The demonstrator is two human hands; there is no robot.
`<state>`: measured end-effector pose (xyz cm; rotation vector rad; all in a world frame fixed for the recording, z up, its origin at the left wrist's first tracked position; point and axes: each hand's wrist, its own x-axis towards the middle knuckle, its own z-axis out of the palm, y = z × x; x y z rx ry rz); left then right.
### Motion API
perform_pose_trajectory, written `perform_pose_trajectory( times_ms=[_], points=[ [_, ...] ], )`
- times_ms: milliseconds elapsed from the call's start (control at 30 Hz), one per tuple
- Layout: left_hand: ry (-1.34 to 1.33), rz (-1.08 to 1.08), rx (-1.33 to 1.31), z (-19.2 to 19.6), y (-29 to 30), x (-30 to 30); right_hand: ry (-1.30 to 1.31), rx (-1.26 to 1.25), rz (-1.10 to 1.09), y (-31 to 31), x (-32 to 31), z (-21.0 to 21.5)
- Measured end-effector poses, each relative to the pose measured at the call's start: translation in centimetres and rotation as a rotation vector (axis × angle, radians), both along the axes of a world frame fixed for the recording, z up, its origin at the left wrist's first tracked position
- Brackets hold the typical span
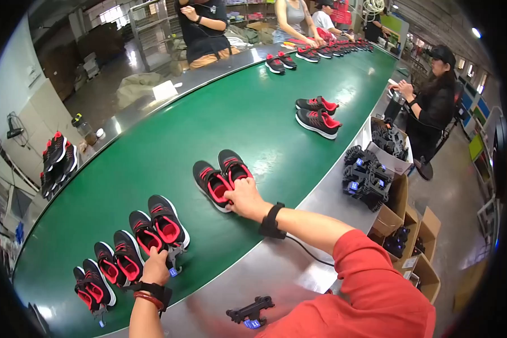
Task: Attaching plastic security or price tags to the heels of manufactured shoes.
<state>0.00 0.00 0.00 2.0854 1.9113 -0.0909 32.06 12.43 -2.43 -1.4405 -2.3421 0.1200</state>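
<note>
Green stretches along the belt (124,163), where the right hand (245,200) closes its fingers on the heels of the middle pair (208,177) of black-and-red shoes. At near left, the left hand (156,267) bends its fingers at the heels of the near pair (164,211); how tightly they close cannot be told. A black hanger (176,256) dangles there, and the leftmost pair (98,281) carries one too, suggesting both are fitted; the pair between (127,250) is harder to read. No hanger shows on the middle pair or the far pair (315,121), so these, like the far row (307,54), appear left to do. A loose hanger (250,311) lies on the metal desk (327,194), near a hanger pile (366,177) at right.
</note>
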Motion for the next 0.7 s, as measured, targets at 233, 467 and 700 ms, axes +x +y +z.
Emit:
perform_pose_trajectory(
  times_ms=[233, 467, 700],
  points=[
    [-0.029, 0.024, 0.085, -1.4, -1.3, -0.5, -0.051, -0.020, 0.171, -4.9, -4.9, -0.2],
    [0.041, 0.001, 0.257, 2.0, -2.9, -1.3, 0.168, -0.197, 0.635, -12.9, -2.9, 3.0],
    [-0.331, -0.106, 0.600, 2.3, -0.4, 5.3, -0.170, -0.379, 0.878, -19.2, -1.7, 2.1]
  ],
)
